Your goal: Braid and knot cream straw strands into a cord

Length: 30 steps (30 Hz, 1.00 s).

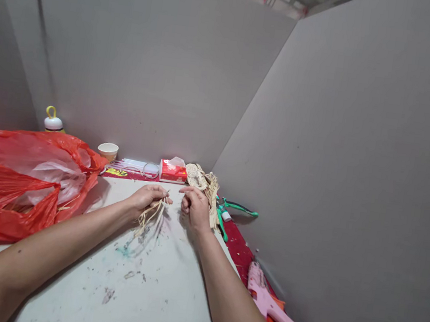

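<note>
My left hand (149, 197) is pinched closed on a small bundle of dried straw strips (148, 217), pale yellow, whose loose ends hang down over the white board (178, 288). To its right, a small gap apart, is my right hand (196, 207). Its index finger points out toward the left fingertips while the other fingers are curled, and I see nothing in it. Just behind the right hand lies a larger bundle of dried straw strips (211, 195) with a woven, braided-looking piece (196, 176) on it.
A red plastic bag (5, 186) bulges at left. Along the back stand a bottle (53, 123), a paper cup (108, 151), glue sticks (135, 165) and a tissue pack (173, 170). Green-handled pliers (238, 206) and a pink glue gun (281, 317) lie right, beside grey partition walls (343, 146).
</note>
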Available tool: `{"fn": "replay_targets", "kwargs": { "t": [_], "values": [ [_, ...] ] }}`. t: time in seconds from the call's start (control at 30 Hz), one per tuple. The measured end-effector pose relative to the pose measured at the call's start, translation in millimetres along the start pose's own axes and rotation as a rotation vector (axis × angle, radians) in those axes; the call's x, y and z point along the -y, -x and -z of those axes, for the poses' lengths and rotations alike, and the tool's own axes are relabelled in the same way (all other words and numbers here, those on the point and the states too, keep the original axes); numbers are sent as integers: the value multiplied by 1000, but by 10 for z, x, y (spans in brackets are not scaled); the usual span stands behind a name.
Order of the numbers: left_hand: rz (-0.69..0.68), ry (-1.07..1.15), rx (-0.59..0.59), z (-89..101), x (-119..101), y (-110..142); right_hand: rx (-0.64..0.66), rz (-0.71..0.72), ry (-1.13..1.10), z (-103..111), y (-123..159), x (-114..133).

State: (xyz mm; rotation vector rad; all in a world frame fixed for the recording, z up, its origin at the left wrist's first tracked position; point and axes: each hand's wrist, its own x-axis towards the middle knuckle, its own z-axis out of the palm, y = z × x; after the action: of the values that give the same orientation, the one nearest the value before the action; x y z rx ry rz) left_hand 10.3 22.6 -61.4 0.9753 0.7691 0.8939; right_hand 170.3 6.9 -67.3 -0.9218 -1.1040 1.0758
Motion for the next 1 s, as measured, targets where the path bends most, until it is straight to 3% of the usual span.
{"fn": "replay_targets", "kwargs": {
  "t": [0.1, 0.37, 0.67, 1.0],
  "values": [
    [-134, -66, -35, -35, -9, 24, 73, -85, -20, -70, 23, -59],
    [-452, -207, -134, -180, 50, 88, 160, -100, 80, -153, 100, -112],
    [-596, -517, -118, -140, 21, 102, 197, -91, 34, -159, 96, -78],
    [-707, -782, -193, -132, -13, 193, 310, -186, -36, -83, 110, -7]
  ]
}}
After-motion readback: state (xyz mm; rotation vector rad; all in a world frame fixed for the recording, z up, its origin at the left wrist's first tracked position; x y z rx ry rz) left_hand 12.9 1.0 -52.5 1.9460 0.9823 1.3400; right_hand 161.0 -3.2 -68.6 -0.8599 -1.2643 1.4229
